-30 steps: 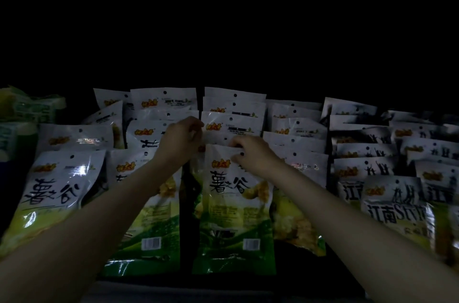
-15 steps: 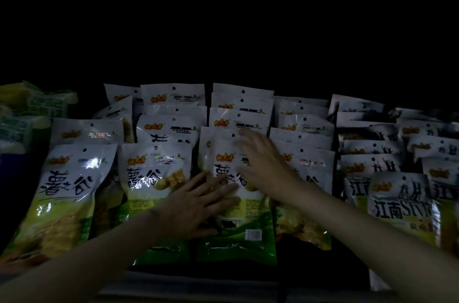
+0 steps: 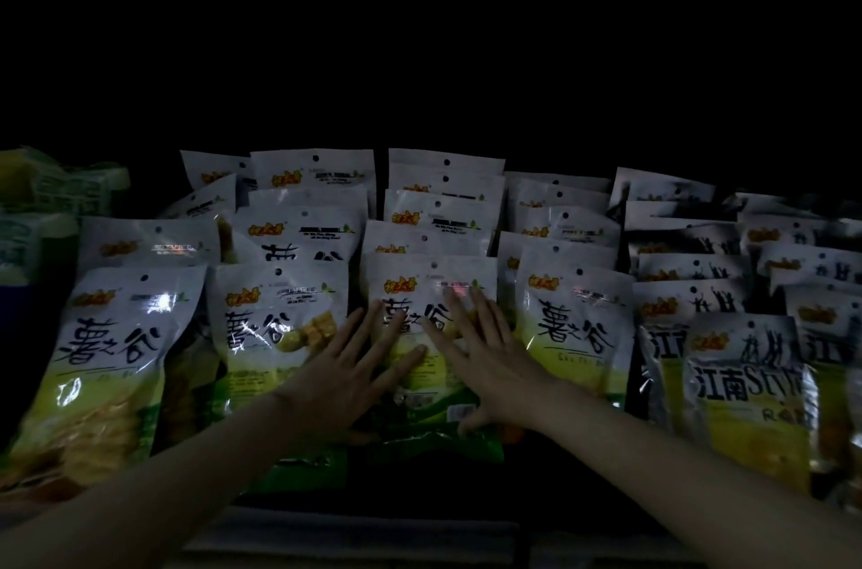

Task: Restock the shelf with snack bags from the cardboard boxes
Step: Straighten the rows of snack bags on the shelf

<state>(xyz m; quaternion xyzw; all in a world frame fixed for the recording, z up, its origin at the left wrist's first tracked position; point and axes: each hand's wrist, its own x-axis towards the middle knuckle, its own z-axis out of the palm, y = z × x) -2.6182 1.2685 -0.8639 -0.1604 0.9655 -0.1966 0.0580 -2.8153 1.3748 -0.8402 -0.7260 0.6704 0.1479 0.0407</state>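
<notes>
Head view: a dim shelf (image 3: 373, 526) packed with rows of snack bags, the person's two bare forearms reaching in from below.
Left hand (image 3: 347, 375): fingers straight and spread, palm flat on the lower face of the front centre bag (image 3: 434, 293); it holds nothing.
Right hand (image 3: 485, 358): fingers likewise straight and fanned, pressing the same bag just beside the left hand (the thumb lies low near the bag's green bottom edge); nothing is gripped.
Front centre bag: white-topped, green-bottomed, with large black characters, leaning back against the bags behind it.
Neighbouring bags: a matching bag (image 3: 275, 326) just to its left, another (image 3: 576, 326) just to its right, and one more (image 3: 112, 358) at the far left.
Right-hand stock: darker bags printed "Style" (image 3: 746, 386), in their own rows.
Far left: greenish packages (image 3: 60, 191), too dark to identify.
Upper area: black, nothing can be made out.
</notes>
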